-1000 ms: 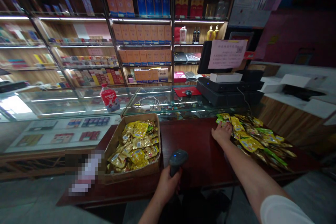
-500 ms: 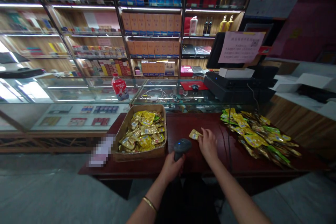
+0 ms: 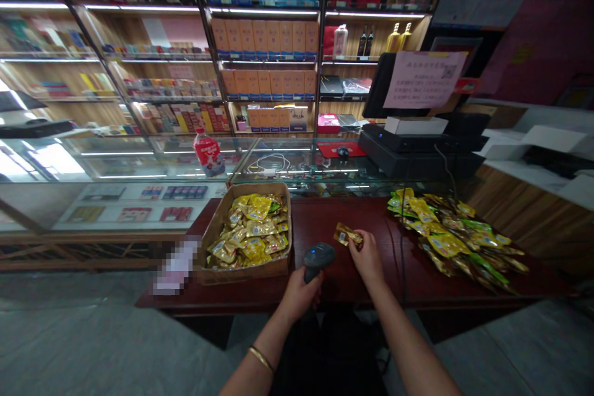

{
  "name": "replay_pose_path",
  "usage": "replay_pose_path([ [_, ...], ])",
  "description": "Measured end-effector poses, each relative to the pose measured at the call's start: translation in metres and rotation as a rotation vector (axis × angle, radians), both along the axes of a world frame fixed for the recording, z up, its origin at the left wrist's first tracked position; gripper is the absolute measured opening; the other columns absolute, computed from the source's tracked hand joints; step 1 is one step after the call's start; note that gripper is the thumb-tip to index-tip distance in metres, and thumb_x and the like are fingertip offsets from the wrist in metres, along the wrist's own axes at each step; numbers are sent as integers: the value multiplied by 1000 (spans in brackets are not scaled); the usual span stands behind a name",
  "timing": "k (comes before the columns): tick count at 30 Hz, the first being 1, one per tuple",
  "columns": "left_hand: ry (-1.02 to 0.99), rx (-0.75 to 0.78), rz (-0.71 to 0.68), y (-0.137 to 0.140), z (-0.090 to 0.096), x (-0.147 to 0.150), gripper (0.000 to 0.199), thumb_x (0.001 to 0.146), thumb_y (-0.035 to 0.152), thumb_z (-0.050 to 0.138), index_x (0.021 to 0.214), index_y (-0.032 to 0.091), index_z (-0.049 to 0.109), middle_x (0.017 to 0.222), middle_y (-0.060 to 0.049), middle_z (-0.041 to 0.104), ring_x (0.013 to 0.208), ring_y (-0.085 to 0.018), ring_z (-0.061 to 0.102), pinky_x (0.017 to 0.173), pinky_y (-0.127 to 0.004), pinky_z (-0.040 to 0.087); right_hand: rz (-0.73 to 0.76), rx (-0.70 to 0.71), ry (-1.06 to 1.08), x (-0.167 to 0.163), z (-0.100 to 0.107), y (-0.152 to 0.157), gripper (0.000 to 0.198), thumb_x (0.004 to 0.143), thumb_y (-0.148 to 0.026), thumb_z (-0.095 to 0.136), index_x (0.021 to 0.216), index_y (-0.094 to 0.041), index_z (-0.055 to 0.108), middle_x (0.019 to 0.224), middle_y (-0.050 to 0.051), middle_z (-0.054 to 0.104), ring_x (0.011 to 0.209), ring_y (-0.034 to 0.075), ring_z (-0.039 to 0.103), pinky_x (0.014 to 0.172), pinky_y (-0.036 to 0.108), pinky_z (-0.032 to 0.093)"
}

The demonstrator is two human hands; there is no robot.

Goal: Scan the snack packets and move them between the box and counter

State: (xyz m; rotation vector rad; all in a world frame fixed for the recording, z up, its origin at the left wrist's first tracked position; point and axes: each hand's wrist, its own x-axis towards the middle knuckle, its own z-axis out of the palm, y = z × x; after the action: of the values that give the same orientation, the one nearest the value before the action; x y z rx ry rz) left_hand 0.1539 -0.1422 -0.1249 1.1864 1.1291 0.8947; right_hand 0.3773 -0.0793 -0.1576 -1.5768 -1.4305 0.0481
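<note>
My left hand (image 3: 301, 292) is wrapped round the handle of a dark barcode scanner (image 3: 320, 255), its head raised over the table and a small blue light on top. Between the fingers of my right hand (image 3: 368, 255) is a small gold snack packet (image 3: 348, 234), with a pale printed label facing up, just beyond the scanner. To the left, a cardboard box (image 3: 288, 260) holds many gold and yellow packets (image 3: 255, 229). A loose pile of similar packets, some with green parts (image 3: 448, 241), lies at the right of the table.
The dark red table (image 3: 325, 210) meets a glass display counter (image 3: 297, 167) carrying a red-labelled bottle (image 3: 208, 151), a white cable (image 3: 269, 164) and a mouse (image 3: 343, 153). A monitor (image 3: 381, 86) stands at the right. A black cable (image 3: 403, 247) crosses the table beside the pile.
The packet in my right hand has been turned, so a different face with a label now shows. The scanner stays in my left hand, almost unmoved. The view has shifted slightly.
</note>
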Motion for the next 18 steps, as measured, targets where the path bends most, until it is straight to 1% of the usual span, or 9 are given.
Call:
replay_pose_path([
  [4,-11,1,2,-1,2,0,40,75,55,69,81,17,55,54,4,55,37,-10,50,33,-18,38,34,27,34,-1,0,-1,29,89,-36,56,111,-18,61,107,14,65,98,27,64,86,42,55],
  [9,-11,-16,11,0,1,0,39,74,53,71,81,17,55,53,4,55,37,-10,51,33,-18,37,24,14,97,-1,2,1,27,86,-37,57,107,-20,62,107,13,65,98,27,63,88,42,53],
  [13,-20,-8,19,1,0,1,39,77,53,68,84,17,55,54,4,55,38,-10,51,33,-18,37,11,-9,179,1,4,-1,29,81,-41,61,102,-20,63,109,13,65,103,28,62,93,44,51],
  [14,-28,-4,19,1,0,2,39,77,54,67,85,17,55,54,4,55,37,-10,50,33,-18,37,3,-23,208,2,4,-2,31,80,-42,62,101,-20,63,107,13,65,101,29,62,91,45,51],
  [16,-43,1,16,1,-1,3,40,78,54,66,87,17,55,55,5,55,37,-10,50,33,-17,36,-8,-67,278,4,9,0,34,80,-46,64,102,-19,62,100,11,67,92,28,64,84,45,53],
  [18,-45,-5,16,1,-2,3,39,78,53,66,87,17,54,55,5,54,37,-10,50,33,-17,37,14,-124,345,1,19,8,36,82,-47,66,105,-19,62,94,8,69,82,26,66,76,42,55],
])
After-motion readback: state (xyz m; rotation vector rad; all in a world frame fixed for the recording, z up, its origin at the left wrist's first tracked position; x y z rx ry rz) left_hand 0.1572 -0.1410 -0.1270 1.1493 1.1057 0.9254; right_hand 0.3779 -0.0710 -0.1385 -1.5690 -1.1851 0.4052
